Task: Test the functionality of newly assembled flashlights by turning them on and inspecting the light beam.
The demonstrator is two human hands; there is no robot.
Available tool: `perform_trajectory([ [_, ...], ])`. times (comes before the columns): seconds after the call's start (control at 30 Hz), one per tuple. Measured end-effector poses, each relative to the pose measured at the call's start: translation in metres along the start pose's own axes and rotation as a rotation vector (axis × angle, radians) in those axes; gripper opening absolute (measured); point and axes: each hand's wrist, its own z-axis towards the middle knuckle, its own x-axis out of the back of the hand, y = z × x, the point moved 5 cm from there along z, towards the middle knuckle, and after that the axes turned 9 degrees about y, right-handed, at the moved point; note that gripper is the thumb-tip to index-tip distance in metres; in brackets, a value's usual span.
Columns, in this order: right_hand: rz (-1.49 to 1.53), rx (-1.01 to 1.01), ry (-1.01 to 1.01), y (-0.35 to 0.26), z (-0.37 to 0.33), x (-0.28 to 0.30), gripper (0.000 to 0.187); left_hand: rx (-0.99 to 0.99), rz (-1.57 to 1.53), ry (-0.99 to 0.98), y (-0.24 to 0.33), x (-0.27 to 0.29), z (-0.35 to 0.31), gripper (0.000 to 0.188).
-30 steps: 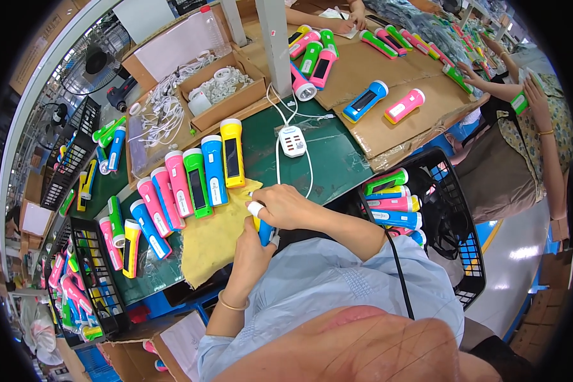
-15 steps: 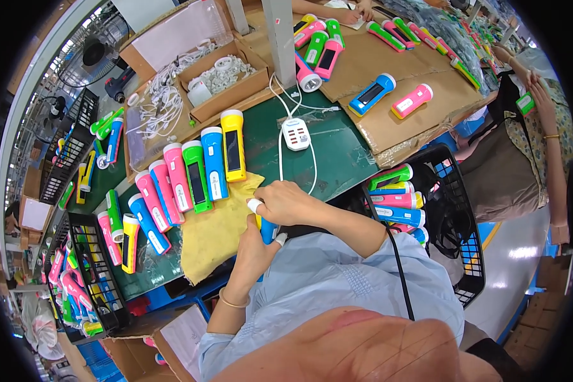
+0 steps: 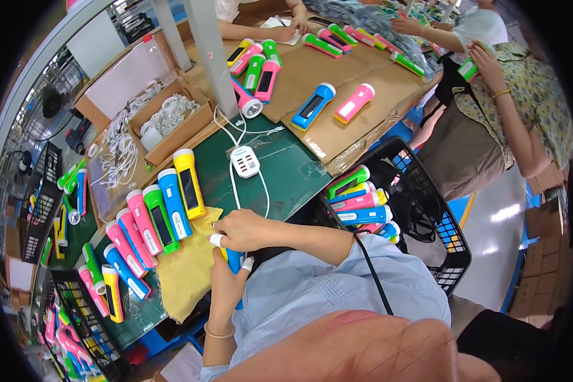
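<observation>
My left hand (image 3: 225,283) is closed round a blue and yellow flashlight (image 3: 234,261), held just in front of my body. From above, my right hand (image 3: 247,230) closes over the flashlight's far end and hides it. White covers wrap some fingertips on both hands. Beside them, a yellow cloth (image 3: 183,275) lies over the table edge. Left of my hands a slanting row of flashlights includes a yellow one (image 3: 190,184), a blue one (image 3: 174,204), a green one (image 3: 162,218) and several pink ones.
A white USB charging hub (image 3: 244,161) with cables lies on the green table (image 3: 280,184). Black crates of flashlights stand at right (image 3: 449,235) and lower left (image 3: 86,312). A metal post (image 3: 210,57) rises beyond. Cardboard (image 3: 325,143) bears more flashlights. Other people work at the far side and right.
My view has turned, so the table and hands appear further left and lower. Both hands keep hold of the flashlight. At right, another person's hand with a green flashlight appears higher up.
</observation>
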Motion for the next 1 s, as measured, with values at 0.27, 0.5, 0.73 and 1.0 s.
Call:
perform_trajectory([
  [0.27, -0.195, -0.06, -0.045, 0.012, 0.006, 0.004, 0.037, -0.046, 0.128, -0.003, 0.0, -0.009, 0.007, 0.067],
  [0.5, 0.587, -0.151, 0.148, -0.002, 0.007, 0.041, 0.043, -0.183, -0.254, 0.218, 0.028, 0.035, 0.022, 0.059],
  [0.73, 0.602, -0.13, 0.065, 0.001, -0.009, 0.023, 0.044, -0.085, -0.452, 0.232, 0.009, 0.039, 0.027, 0.059],
  [1.0, 0.696, -0.141, -0.108, -0.001, -0.021, -0.005, 0.036, 0.136, -1.316, 0.072, 0.002, 0.036, 0.045, 0.032],
])
